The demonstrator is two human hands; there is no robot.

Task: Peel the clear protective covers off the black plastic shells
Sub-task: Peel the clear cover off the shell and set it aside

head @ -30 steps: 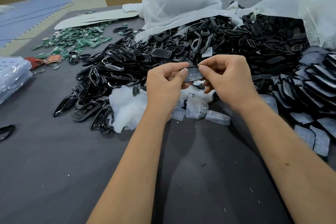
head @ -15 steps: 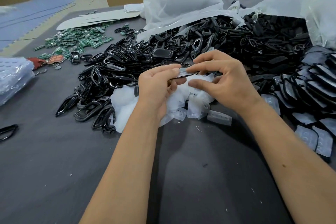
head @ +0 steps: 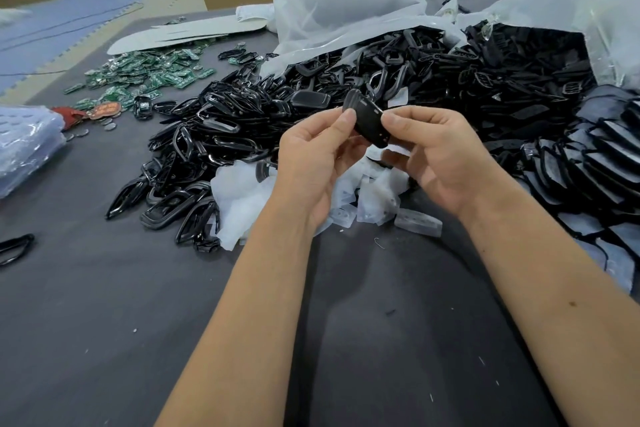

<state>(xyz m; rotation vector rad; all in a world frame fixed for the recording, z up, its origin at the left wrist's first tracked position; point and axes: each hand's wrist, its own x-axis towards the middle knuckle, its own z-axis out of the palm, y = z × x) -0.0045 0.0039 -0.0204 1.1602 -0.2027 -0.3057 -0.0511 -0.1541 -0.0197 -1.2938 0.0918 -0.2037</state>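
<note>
I see the black shell [head: 367, 121] held above the heap of peeled covers [head: 367, 198], my left hand [head: 311, 163] and right hand [head: 440, 156] each pinching an edge. I'd lift a cover corner (if one remains) and peel slowly, flat along the face.
</note>
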